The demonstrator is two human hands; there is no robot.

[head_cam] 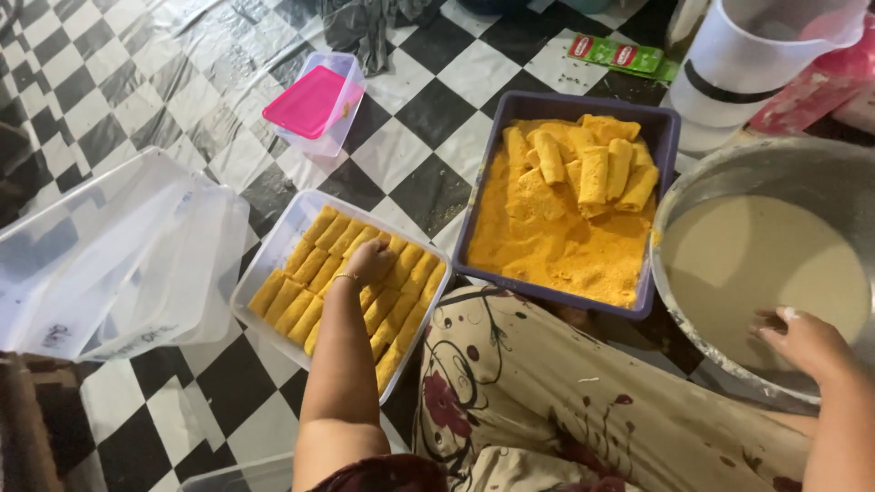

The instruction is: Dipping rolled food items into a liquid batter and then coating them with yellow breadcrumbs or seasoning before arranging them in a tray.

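The left hand [369, 262] is closing its grip on a breaded roll [386, 244] in the clear tray [273, 239] on the floor. The right hand [807, 342] is resting, fingers loosely apart, on the metal bowl's [729, 173] rim.

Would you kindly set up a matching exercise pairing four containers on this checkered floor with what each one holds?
Containers:
1. Purple tray
2. Metal bowl
3. Clear rectangular tub
4. Small clear box

Contents:
A. Pale liquid batter
B. A pink lid
C. Neat rows of crumb-coated rolls, left hand on them
D. Loose orange crumbs and piled rolls

Pairs: 1-D, 2-A, 3-C, 4-B
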